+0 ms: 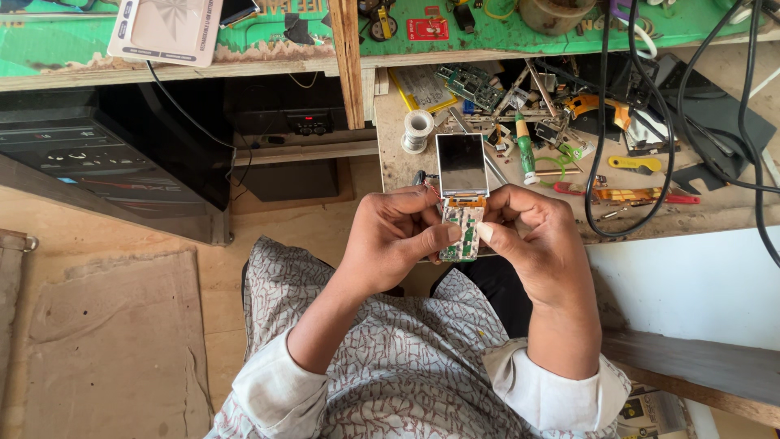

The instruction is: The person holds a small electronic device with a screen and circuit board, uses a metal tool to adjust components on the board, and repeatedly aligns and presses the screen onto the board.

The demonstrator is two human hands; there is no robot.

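Observation:
Both hands hold a small green phone circuit board (462, 228) with a rectangular display screen (461, 164) attached at its far end by an orange flex strip. My left hand (392, 236) grips the board's left side, thumb pressed on its face. My right hand (530, 236) grips the right side, thumb tip touching the board next to the left thumb. The screen sticks out beyond the fingers, over the edge of a cluttered wooden bench (707, 215).
On the bench lie a solder spool (418, 128), a green-handled screwdriver (525, 146), circuit boards (469, 84), small tools and black cables (605, 146). A black computer case (89, 162) stands left. Above is a green-covered shelf (487, 32).

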